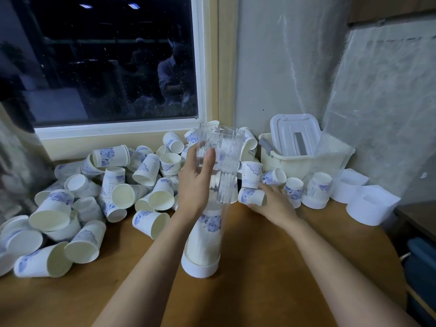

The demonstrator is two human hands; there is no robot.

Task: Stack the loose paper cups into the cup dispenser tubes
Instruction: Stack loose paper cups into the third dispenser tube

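While my left grip (193, 182) wraps the upright tube (226, 161) mid-surface (259, 267), stacked cups (207, 232) filling its bottom, my right grip (271, 205) curls round a loose cup (250, 195) lying toward the back edge.

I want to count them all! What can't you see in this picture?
Head view: stacked cups in the dispenser tube, nested too tightly to count.
Head view: loose cup pile, cut off by the left edge.
Head view: white bin's contents, hidden behind its lid.
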